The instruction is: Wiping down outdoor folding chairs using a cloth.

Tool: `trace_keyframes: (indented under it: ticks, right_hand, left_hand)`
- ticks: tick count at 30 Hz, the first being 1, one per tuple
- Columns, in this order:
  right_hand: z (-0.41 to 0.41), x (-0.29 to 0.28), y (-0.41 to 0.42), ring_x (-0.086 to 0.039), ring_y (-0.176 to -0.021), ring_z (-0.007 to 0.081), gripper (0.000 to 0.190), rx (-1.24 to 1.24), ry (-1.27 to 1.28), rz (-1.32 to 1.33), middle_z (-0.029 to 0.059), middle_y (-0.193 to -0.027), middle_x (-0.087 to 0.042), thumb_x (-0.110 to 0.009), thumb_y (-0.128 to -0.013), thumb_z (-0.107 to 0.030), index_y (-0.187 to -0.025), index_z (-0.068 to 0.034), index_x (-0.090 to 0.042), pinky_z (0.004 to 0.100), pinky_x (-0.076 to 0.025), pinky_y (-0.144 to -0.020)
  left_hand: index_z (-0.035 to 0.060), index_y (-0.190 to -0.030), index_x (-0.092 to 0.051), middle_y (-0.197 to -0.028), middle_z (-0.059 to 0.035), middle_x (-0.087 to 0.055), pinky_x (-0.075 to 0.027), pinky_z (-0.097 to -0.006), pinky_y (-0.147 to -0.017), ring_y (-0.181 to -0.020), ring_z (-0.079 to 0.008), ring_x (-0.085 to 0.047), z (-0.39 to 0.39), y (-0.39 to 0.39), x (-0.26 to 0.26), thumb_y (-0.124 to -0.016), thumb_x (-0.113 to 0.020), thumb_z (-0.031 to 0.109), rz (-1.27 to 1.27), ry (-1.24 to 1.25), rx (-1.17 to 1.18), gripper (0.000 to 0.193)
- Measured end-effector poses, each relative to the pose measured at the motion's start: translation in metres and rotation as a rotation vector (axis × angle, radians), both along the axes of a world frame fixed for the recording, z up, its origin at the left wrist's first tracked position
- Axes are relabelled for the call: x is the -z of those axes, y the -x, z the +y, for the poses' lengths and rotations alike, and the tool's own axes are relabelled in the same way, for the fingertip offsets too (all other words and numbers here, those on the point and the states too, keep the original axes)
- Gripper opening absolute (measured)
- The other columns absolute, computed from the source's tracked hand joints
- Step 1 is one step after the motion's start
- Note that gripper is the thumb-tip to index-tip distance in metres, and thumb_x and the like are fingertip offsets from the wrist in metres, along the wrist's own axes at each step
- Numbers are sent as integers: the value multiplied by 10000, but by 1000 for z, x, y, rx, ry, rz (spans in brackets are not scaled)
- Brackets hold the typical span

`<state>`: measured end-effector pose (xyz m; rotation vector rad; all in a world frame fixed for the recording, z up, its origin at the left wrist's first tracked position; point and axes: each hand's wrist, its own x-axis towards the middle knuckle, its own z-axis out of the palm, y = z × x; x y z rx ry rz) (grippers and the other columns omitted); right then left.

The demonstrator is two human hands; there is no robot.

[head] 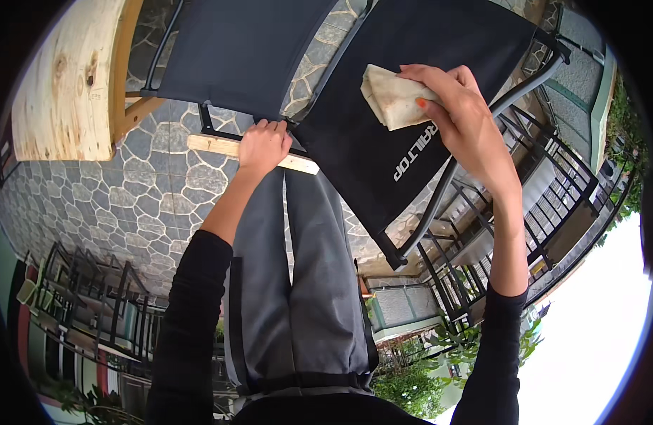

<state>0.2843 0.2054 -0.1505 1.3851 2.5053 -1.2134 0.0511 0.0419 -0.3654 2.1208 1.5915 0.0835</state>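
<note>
A folding chair with black fabric stands before me, its backrest (347,164) on the right and its seat (241,53) at the upper left. My left hand (265,143) is closed over the pale wooden armrest (212,146) on the chair's near side. Between the thumb and fingers of my right hand (459,111) is a folded, stained off-white cloth (387,98). The cloth lies over the backrest, above white lettering; whether it presses on the fabric I cannot tell. A dark metal tube frame (432,207) curves behind the backrest.
A wooden table with a plywood top (66,85) stands at the upper left. Stone-patterned paving (151,196) spreads beneath. Black metal railings (554,196) rise at the right, with more railings (114,319) at the lower left. Green plants (411,390) grow at the bottom.
</note>
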Motion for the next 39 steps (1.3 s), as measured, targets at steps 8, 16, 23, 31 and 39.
trace_keyframes:
  ticks: [8, 16, 23, 31, 39]
  right_hand:
    - [-13, 17, -4, -501, -838, 248, 441, -4, -169, -219, 75, -908, -625, -546, -739, 63, -1143, -112, -566, 336, -455, -766]
    - [-31, 143, 52, -494, -1022, 233, 423, -508, 300, -395, 30, -973, -640, -539, -705, -10, -1079, -184, -631, 343, -464, -804]
    - [-24, 32, 16, -518, -1028, 260, 370, -854, 1094, -417, 67, -952, -652, -542, -708, -38, -1048, -133, -654, 358, -441, -846]
    - [12, -19, -4, -538, -905, 227, 348, -509, 192, -324, 72, -977, -628, -517, -747, -8, -1063, -94, -633, 317, -472, -743]
    - [-58, -13, 13, -517, -843, 203, 410, -439, -376, -1093, 83, -892, -577, -491, -797, -85, -1205, -55, -510, 263, -437, -669]
  left_hand:
    - [74, -687, -547, -646, -59, -573, -480, -345, -608, -680, -223, -569, 1, -1, -1, -752, -536, 191, 24, 6, 10, 134]
    - [69, -704, -550, -663, -62, -582, -492, -354, -590, -673, -228, -577, 5, -10, -1, -758, -529, 169, 18, 5, 23, 115]
    - [71, -709, -550, -659, -58, -579, -496, -360, -579, -673, -227, -582, 5, -6, -2, -762, -528, 164, 5, -14, 11, 109]
    - [78, -700, -545, -650, -51, -572, -497, -354, -576, -673, -222, -582, 2, -4, -1, -766, -526, 164, 24, -2, 14, 110]
    - [73, -703, -556, -657, -51, -579, -495, -347, -590, -672, -217, -578, 2, -5, 1, -762, -526, 175, 15, -19, 7, 121]
